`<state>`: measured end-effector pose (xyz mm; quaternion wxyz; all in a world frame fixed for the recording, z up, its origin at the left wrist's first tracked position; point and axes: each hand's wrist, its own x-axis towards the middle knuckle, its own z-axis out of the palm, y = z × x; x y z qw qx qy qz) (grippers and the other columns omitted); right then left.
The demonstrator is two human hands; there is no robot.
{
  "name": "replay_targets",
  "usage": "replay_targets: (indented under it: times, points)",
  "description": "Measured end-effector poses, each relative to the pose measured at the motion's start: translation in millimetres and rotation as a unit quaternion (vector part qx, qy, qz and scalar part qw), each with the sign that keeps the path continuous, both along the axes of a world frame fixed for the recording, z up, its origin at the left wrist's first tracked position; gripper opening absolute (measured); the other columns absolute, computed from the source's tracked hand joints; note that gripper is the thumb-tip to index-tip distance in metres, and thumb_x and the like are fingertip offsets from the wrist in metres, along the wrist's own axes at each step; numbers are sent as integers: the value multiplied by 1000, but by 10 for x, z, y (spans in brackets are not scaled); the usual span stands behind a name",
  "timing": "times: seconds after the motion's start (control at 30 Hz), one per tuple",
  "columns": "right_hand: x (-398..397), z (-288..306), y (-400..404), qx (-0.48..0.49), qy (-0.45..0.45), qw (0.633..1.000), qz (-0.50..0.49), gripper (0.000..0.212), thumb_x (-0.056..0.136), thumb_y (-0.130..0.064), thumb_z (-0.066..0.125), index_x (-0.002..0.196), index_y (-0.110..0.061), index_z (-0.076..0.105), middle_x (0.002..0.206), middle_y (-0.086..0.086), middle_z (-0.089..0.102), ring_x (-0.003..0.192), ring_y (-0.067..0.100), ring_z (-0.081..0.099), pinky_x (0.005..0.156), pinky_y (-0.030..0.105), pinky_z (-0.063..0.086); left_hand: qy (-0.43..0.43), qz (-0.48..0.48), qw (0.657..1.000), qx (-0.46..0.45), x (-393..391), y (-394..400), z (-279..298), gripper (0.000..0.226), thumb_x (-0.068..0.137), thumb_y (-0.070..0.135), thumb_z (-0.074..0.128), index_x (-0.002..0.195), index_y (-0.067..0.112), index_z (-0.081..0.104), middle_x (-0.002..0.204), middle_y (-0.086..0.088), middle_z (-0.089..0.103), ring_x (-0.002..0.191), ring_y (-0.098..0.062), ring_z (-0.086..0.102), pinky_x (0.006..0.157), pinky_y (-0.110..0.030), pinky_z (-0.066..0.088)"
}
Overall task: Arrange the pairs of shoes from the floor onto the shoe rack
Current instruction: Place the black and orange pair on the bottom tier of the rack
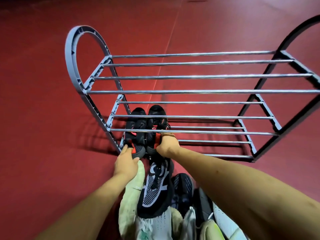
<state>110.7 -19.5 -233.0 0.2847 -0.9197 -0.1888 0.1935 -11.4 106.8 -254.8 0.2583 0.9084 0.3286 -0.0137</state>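
Sneakers, black with red bits, sit side by side on the lowest shelf of the shoe rack, toes pointing away, left hand and right hand each gripping a heel, more shoes piled behind.

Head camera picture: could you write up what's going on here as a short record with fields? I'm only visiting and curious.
setting: red floor
rack: grey shoe rack with metal bars, upper tiers bare
being placed: black and red shoes, side by side at the left end of the lowest tier, toes pointing away
left hand: grips the heel of the left shoe
right hand: grips the heel of the right shoe
waiting: pile of shoes on the floor near the person, including a black and grey knit one
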Motion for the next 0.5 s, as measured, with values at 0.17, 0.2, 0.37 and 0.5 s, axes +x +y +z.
replay_targets:
  times: [0.17,0.2,0.37,0.5]
  points:
    - [78,109,-213,11,92,994,60,32,83,-11,65,115,-10,68,109,9,73,90,19,65,84,30,55,8,1,999,-37,-43,-83,11,62,98,25,56,152,8,31,165,-8,18,149,-25,26,116,-34,25]
    - [118,150,-293,14,120,990,68,42,84,-7,64,126,-9,62,113,11,70,90,18,61,82,30,53,-2,7,999,-44,-52,-116,21,63,98,26,56,152,7,31,164,-9,19,148,-26,26,116,-34,25]
    - [264,360,-711,1,88,986,139,59,90,-6,59,146,-14,43,126,10,64,112,23,62,94,32,49,-82,88,991,-60,-297,-520,151,54,87,47,62,129,14,53,134,-5,53,116,-29,58,99,-40,47]
    - [222,293,-1260,-97,26,976,194,52,90,-19,62,140,-12,48,137,8,61,122,23,59,100,25,45,105,38,991,-72,-602,-897,157,84,64,79,63,120,17,54,120,-2,64,116,-28,59,89,-35,48]
